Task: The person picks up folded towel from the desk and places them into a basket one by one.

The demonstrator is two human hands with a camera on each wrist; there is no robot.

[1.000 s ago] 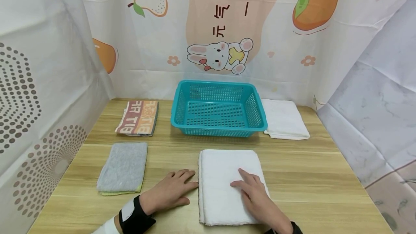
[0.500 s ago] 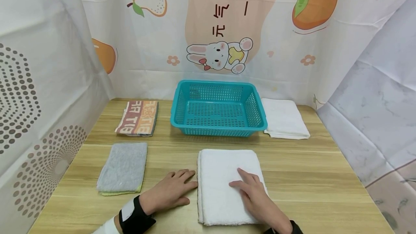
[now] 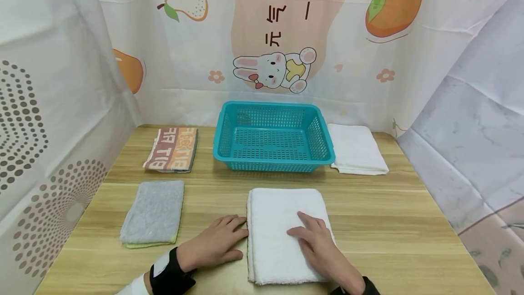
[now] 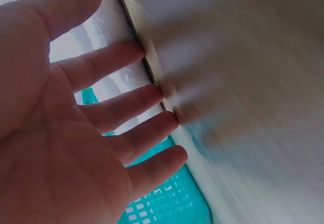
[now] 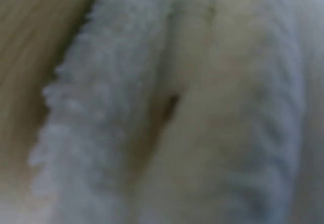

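A folded white towel [image 3: 280,236] lies flat on the wooden table at the front centre. On its right part rests my right hand [image 3: 321,249], with fingers spread over the top layer. My left hand [image 3: 214,244] lies palm down on the table at the towel's left edge, its fingertips near or against the fold. From the left wrist, that hand's fingers [image 4: 131,105] show loosely straight, holding nothing. Up close in the right wrist view, the towel's fluffy layers [image 5: 96,133] are blurred, and the right hand is out of sight there.
A teal plastic basket [image 3: 272,165] stands at the back centre. Behind its right side lies another folded white towel [image 3: 360,149]. At left are a grey folded towel [image 3: 155,211] and a patterned red-and-orange one [image 3: 172,149]. Printed cloth [image 3: 184,67] hangs behind the table [image 3: 389,222].
The head view has shifted slightly, so everything appears a little further left. Both hands and the towels keep their places relative to one another.
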